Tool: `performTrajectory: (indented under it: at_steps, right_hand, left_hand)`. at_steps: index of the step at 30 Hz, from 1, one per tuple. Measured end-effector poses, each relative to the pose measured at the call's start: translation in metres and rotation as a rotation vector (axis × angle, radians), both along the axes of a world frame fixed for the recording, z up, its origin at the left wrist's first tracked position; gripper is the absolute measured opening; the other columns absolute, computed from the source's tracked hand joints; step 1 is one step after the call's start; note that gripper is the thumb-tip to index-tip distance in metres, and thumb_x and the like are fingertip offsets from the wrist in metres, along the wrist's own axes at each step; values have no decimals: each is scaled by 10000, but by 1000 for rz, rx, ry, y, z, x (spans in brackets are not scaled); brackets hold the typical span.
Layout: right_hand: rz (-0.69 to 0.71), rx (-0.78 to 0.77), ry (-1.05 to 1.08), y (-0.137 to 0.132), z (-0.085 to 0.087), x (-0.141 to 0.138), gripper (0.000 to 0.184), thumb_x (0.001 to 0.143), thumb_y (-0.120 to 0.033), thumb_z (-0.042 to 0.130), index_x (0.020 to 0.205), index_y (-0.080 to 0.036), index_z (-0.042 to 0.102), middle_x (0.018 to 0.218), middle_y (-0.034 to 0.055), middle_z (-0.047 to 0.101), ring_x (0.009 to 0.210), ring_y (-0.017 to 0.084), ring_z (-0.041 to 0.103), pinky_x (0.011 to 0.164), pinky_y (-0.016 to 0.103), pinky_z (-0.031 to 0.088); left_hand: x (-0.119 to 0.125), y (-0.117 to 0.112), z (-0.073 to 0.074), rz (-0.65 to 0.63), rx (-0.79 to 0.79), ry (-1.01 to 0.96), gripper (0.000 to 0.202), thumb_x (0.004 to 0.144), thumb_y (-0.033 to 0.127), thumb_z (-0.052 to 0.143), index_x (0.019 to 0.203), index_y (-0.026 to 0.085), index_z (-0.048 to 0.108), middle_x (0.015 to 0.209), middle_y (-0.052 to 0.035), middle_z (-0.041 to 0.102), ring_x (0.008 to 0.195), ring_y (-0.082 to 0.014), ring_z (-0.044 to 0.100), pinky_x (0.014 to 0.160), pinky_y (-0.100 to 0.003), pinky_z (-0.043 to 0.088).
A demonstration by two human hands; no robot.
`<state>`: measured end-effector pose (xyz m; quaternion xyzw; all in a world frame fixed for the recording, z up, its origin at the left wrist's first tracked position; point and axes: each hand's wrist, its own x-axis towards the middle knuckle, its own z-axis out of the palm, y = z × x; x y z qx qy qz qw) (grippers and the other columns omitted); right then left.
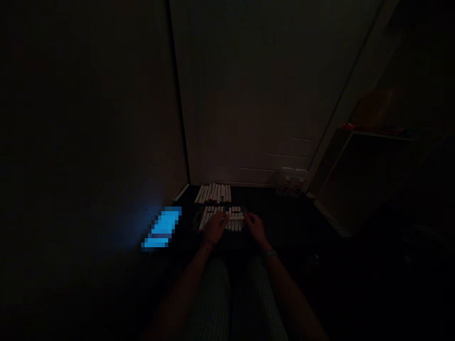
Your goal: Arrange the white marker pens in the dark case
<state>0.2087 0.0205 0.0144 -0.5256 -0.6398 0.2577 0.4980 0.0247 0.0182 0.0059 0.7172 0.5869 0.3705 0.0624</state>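
Note:
A white marker (236, 218) lies crosswise between my two hands, above a row of white markers. My left hand (215, 226) is closed at its left end, fingers bent. My right hand (256, 225) pinches the right end with its fingertips. Beneath and beside them, several white markers (234, 225) stand side by side in what looks like a clear case (196, 219), partly hidden by my left hand. Behind these, a second group of white markers (214, 193) lies on the dark table (287, 218). The dim light hides fine detail.
A blurred, glowing blue screen (163, 229) is at the table's left. Two clear plastic containers (291, 182) stand at the back right against the wall (256, 94). Farther right is a shelf-like piece of furniture (355, 166) with things on top. My knees are below the table's front edge.

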Motion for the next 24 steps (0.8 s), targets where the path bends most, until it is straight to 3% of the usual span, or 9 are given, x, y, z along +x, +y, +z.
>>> performTrajectory:
  at_steps: [7,24]
  right_hand:
    - [-8,-33,-10,-4,6,0,311,767,-463,462,668,-202,599,649,-6,577,675,141,514,581,213,376]
    - [4,-22,-6,2,-3,1,293,775,-438,453,697,-200,605,692,5,592,687,142,515,590,212,376]
  left_hand:
    - [0,-2,2,0,9,-1,269,854,385,350,895,226,563,968,-21,579,884,-152,535,731,-260,398]
    - [0,-2,3,-4,6,-7,251,851,378,360,886,232,562,971,-16,578,907,-150,528,732,-255,400]
